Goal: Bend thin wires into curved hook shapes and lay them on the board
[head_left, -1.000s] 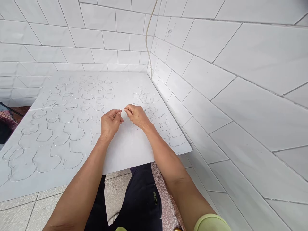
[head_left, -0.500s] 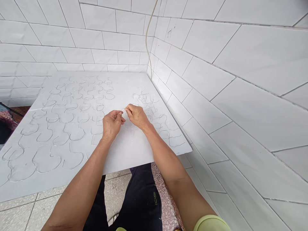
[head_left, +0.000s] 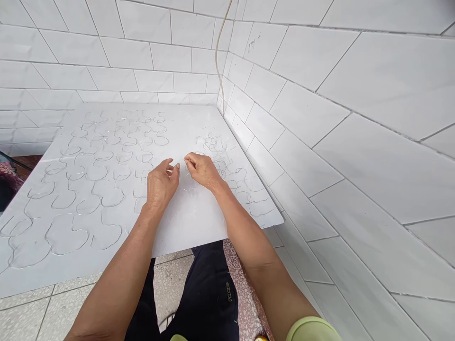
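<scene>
While left hand (head_left: 161,185) hangs open just beside right hand (head_left: 202,170), latter pinches thin wire (head_left: 186,162); bent wire shapes (head_left: 106,192) cover white board (head_left: 192,227) around both; tiled wall (head_left: 302,94) right and beyond.

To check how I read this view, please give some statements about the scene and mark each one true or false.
1. Many thin wire shapes lie on the white board. True.
2. The fingertips of the right hand are pinched together. True.
3. The left hand is a closed fist. False: its fingers are open and spread.
4. The wall beside the board is red brick. False: it is covered with white tiles.
5. A thin cable hangs down near the corner of the wall. True.
</scene>
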The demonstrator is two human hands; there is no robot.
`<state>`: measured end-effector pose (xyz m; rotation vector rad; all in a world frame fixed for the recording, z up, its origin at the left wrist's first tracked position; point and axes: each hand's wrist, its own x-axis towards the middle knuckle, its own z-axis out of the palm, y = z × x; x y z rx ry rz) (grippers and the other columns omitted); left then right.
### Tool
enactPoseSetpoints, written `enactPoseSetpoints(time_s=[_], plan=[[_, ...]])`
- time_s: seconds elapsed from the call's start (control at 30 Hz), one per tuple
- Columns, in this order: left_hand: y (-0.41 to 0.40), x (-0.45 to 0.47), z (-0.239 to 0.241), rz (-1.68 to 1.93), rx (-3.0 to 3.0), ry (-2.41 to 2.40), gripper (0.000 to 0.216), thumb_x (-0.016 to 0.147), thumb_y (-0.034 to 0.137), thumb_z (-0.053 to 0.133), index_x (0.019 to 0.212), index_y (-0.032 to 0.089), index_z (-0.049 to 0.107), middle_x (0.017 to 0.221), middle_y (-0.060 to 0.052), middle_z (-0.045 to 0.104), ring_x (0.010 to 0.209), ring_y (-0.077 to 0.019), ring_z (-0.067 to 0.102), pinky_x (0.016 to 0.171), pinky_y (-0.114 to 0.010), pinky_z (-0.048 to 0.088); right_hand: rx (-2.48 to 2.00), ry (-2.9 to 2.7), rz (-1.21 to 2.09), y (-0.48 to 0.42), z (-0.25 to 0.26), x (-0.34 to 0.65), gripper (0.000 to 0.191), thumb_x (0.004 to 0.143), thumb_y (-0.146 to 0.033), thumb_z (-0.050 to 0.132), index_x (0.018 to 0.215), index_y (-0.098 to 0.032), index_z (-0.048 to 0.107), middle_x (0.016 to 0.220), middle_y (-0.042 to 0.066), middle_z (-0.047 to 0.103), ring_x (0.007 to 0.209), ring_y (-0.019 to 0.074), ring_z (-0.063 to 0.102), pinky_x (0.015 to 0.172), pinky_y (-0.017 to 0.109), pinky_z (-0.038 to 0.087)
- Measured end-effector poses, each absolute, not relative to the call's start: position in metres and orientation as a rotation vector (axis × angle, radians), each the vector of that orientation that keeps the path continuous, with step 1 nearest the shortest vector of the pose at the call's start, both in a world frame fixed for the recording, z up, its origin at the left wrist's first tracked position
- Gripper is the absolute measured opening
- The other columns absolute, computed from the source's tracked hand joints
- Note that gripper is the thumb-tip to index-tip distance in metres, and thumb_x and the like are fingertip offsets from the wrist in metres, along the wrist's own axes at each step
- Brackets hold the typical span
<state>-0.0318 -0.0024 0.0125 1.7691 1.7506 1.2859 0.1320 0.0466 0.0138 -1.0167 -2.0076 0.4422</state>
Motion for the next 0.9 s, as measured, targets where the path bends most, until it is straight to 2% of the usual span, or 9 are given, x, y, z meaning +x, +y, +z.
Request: enactPoseSetpoints(time_s=[0.23, 0.4, 0.63, 0.73, 0.9], plan=[[0.001, -0.034, 0.008, 1.272, 1.873, 1.583, 0.039, 0.099, 0.025, 0.048, 0.126, 0.023, 0.075, 0.084, -0.005, 0.075, 0.069, -0.0207, 0.067, 0.073, -0.033, 0.049, -0.994, -2.083, 0.450, 0.041, 0.016, 0.128, 0.021, 0.101, -0.022, 0.043, 0.084, -0.023, 0.055, 0.068, -0.002, 0.048, 0.061, 0.0140, 0.038, 0.061, 0.030, 0.030], [0.000, -0.034, 0.007, 1.282, 1.864, 1.603, 0.043, 0.095, 0.018, 0.044, 0.122, 0.023, 0.077, 0.081, -0.004, 0.072, 0.066, -0.0197, 0.065, 0.069, -0.032, 0.048, -0.960, -2.080, 0.473, 0.041, 0.013, 0.126, 0.021, 0.101, -0.020, 0.041, 0.083, -0.023, 0.053, 0.069, -0.002, 0.049, 0.061, 0.0138, 0.039, 0.060, 0.030, 0.028], [-0.001, -0.029, 0.008, 1.357, 1.732, 1.589, 0.035, 0.094, 0.020, 0.046, 0.112, 0.021, 0.077, 0.081, -0.004, 0.070, 0.068, -0.0191, 0.069, 0.067, -0.031, 0.051, -0.977, -2.059, 0.467, 0.040, 0.012, 0.121, 0.021, 0.100, -0.019, 0.041, 0.081, -0.023, 0.048, 0.068, -0.003, 0.045, 0.061, 0.0132, 0.038, 0.060, 0.029, 0.029], [-0.002, -0.027, 0.008, 1.383, 1.692, 1.600, 0.032, 0.096, 0.022, 0.046, 0.109, 0.021, 0.075, 0.082, -0.004, 0.070, 0.069, -0.0193, 0.071, 0.066, -0.031, 0.052, -0.954, -2.029, 0.522, 0.038, 0.014, 0.121, 0.020, 0.100, -0.021, 0.042, 0.082, -0.023, 0.050, 0.067, -0.003, 0.045, 0.060, 0.0129, 0.037, 0.059, 0.028, 0.030], [-0.007, -0.024, 0.015, 1.401, 1.571, 1.565, 0.033, 0.102, 0.041, 0.052, 0.121, 0.021, 0.070, 0.086, -0.007, 0.075, 0.078, -0.0224, 0.073, 0.074, -0.034, 0.054, -1.009, -1.939, 0.599, 0.040, 0.016, 0.124, 0.018, 0.101, -0.030, 0.048, 0.088, -0.024, 0.058, 0.066, -0.004, 0.047, 0.060, 0.0132, 0.041, 0.060, 0.028, 0.034]])
